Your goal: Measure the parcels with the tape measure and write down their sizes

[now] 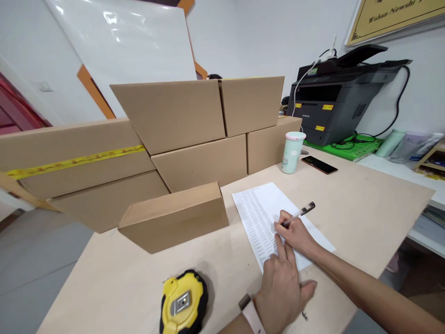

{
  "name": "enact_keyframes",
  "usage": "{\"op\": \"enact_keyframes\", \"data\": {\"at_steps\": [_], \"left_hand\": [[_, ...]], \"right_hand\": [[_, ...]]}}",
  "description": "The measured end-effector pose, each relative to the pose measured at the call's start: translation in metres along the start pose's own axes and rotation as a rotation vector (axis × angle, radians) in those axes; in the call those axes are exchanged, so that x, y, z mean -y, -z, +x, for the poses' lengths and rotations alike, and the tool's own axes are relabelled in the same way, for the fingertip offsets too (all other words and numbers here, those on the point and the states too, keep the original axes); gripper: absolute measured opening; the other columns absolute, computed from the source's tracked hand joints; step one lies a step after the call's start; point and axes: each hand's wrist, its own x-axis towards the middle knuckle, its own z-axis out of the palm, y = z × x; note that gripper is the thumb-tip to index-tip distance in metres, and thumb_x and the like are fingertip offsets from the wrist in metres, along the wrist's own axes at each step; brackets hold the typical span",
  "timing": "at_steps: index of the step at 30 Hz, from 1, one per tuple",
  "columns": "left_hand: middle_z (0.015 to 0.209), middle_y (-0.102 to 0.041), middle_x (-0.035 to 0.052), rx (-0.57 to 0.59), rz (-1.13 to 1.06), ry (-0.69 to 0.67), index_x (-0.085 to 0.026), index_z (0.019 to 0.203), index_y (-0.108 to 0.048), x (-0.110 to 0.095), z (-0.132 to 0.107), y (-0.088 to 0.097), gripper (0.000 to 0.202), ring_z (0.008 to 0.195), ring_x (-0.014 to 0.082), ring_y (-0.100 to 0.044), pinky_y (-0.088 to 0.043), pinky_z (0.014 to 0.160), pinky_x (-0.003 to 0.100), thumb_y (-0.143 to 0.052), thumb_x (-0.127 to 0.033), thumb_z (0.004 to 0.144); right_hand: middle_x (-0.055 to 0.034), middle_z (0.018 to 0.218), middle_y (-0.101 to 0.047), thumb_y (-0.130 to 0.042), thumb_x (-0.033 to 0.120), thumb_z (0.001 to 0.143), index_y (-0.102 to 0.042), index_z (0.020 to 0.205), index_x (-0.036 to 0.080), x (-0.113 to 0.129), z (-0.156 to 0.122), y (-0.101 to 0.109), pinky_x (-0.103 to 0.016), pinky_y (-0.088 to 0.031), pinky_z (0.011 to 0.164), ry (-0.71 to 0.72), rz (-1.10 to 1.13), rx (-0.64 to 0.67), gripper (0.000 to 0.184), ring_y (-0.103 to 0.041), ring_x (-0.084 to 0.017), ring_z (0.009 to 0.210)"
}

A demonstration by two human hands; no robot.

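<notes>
A printed sheet of paper (274,199) lies on the table, with columns of small text along its left part. My right hand (295,234) is closed around a pen (301,211), whose tip end rests at the text and is hidden by the fingers. Flat on the sheet's lower part, my left hand (283,283) has its fingers stretched out and holds nothing; a pink band circles its wrist. To the left of that hand sits a yellow and black tape measure (184,301). A long cardboard box (177,218) lies left of the paper.
Several stacked cardboard boxes (174,113) line the table's far left side. A mint cup (292,153) and a phone (319,164) stand behind the paper. A printer (330,102) occupies the back right. The table's right edge (413,218) slants toward me.
</notes>
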Motion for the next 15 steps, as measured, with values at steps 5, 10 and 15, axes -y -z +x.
{"op": "enact_keyframes", "data": {"at_steps": [5, 10, 15], "left_hand": [[0.138, -0.044, 0.0252, 0.02, 0.007, -0.003, -0.006, 0.14, -0.031, 0.0, -0.0002, 0.0003, 0.086, 0.079, 0.027, -0.061, -0.052, 0.069, 0.042, -0.048, -0.062, 0.078], [0.138, -0.044, 0.025, 0.019, 0.017, -0.018, -0.005, 0.139, -0.033, -0.0005, 0.0009, 0.0001, 0.084, 0.078, 0.0267, -0.061, -0.053, 0.068, 0.042, -0.047, -0.062, 0.079], [0.137, -0.045, 0.0252, 0.031, 0.031, -0.015, -0.004, 0.141, -0.03, -0.0012, 0.0013, -0.0015, 0.087, 0.077, 0.0261, -0.061, -0.053, 0.068, 0.041, -0.048, -0.062, 0.078]], "right_hand": [[0.0072, 0.052, -0.033, -0.052, 0.022, 0.071, -0.036, 0.058, 0.023, 0.0015, 0.0005, 0.0007, -0.025, -0.027, 0.048, -0.017, 0.013, -0.012, 0.021, -0.033, -0.011, 0.05], [0.0069, 0.053, -0.034, -0.051, 0.022, 0.071, -0.036, 0.058, 0.023, 0.004, -0.0001, 0.0014, -0.024, -0.027, 0.048, -0.02, -0.005, -0.003, 0.021, -0.033, -0.011, 0.05], [0.0066, 0.053, -0.034, -0.051, 0.022, 0.071, -0.035, 0.056, 0.023, 0.0043, 0.0004, 0.0013, -0.024, -0.027, 0.048, -0.008, 0.019, -0.02, 0.021, -0.033, -0.011, 0.05]]}}
